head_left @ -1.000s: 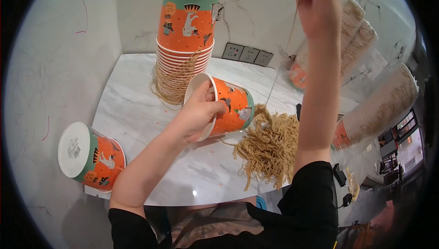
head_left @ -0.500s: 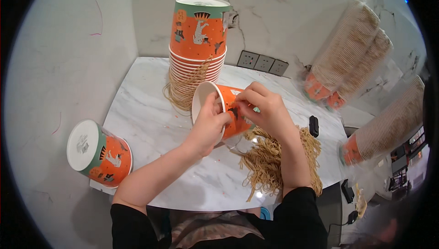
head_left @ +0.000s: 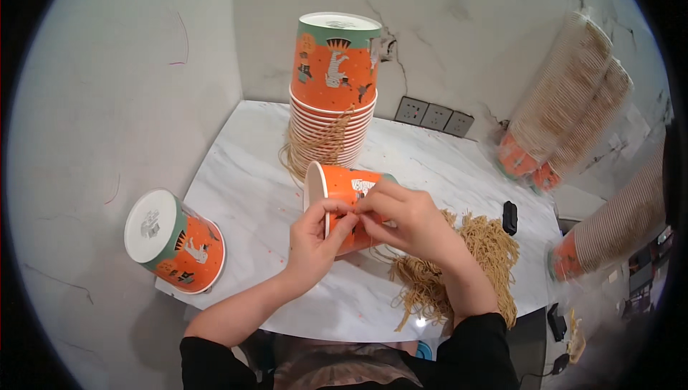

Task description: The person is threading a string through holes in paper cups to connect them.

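Note:
An orange paper bucket (head_left: 342, 188) with a white rim lies on its side, its mouth toward the left. My left hand (head_left: 312, 246) is at its rim, thumb and index finger pinched together over the bucket's side. Against those fingertips, my right hand (head_left: 405, 221) is also closed in a pinch. Whatever the fingertips hold is too small or hidden to make out. By my right forearm lies a heap of tan cords (head_left: 480, 246), and a loose strand runs from under the bucket toward it.
Behind stands a tall upside-down bucket stack (head_left: 335, 67) with tan cords (head_left: 322, 143) hanging on it. One upside-down bucket (head_left: 193, 250) is at the left edge. Wrapped bucket stacks (head_left: 566, 96) lean at the right, near a small black object (head_left: 509, 218). Sockets (head_left: 434, 115) line the wall.
My left fingers came out of the bucket's mouth and now meet my right fingertips on its side. The whole view has shifted, so the surroundings sit slightly lower and further right.

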